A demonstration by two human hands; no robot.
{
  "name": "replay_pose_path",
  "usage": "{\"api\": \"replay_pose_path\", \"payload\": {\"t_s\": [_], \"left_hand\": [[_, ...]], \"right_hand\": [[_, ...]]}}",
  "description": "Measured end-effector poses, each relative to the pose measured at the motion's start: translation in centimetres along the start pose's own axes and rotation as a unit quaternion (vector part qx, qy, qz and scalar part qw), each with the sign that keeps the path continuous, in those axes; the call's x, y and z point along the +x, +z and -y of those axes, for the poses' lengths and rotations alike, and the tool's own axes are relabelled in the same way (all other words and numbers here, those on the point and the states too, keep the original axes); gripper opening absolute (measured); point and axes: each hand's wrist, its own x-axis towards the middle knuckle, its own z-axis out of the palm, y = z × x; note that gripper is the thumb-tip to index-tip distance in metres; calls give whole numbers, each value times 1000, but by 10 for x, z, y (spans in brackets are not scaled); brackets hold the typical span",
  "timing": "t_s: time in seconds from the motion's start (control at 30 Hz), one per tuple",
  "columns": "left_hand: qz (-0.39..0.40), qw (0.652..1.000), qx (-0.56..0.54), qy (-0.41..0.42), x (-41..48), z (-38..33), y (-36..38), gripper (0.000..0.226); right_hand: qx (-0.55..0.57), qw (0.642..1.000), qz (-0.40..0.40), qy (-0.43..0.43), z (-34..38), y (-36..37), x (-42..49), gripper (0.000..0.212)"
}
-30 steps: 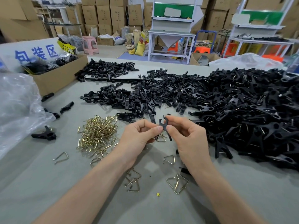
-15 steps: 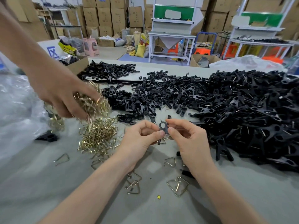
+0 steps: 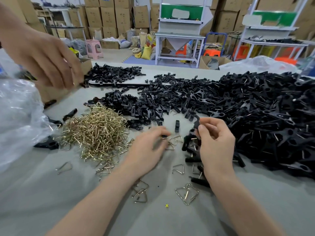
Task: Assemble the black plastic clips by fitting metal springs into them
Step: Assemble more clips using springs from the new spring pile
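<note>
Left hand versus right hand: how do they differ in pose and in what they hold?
The left hand lies low, palm down, fingertips at loose springs on the table; the right hand is held higher, fingers curled. The right hand pinches a black clip; the left hand is blurred, so whether it grips anything cannot be told. Both work in front of the clip pile.

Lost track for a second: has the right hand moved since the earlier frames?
Yes. The right hand, holding the black clip, shifted right, toward the big clip pile, away from the spring pile.
</note>
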Motion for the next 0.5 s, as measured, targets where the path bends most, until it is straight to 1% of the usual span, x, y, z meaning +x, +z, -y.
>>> {"api": "replay_pose_path", "payload": {"t_s": [0.03, 0.1, 0.17, 0.23, 0.3, 0.4, 0.5], "left_hand": [[5, 997, 71, 9, 2, 5, 0, 34], [31, 989, 146, 7, 4, 14, 1, 44], [32, 988, 152, 4, 3, 18, 1, 46], [7, 993, 121, -3, 5, 17, 0, 48], [-15, 992, 126, -12, 6, 16, -2, 50], [-19, 987, 160, -11, 8, 17, -3, 41], [-37, 989, 146, -14, 6, 13, -4, 25]], "right_hand": [[6, 1000, -2, 7, 0, 0, 0, 28], [8, 1000, 1, 14, -1, -1, 1, 31], [-6, 1000, 9, 11, -2, -1, 0, 33], [-29, 999, 15, 5, -2, 0, -1, 33], [-43, 999, 20, 8, -3, 0, -1, 32], [-43, 999, 21, 19, -4, 1, -1, 33], [-32, 999, 14, 28, -1, 1, -1, 35]]}}
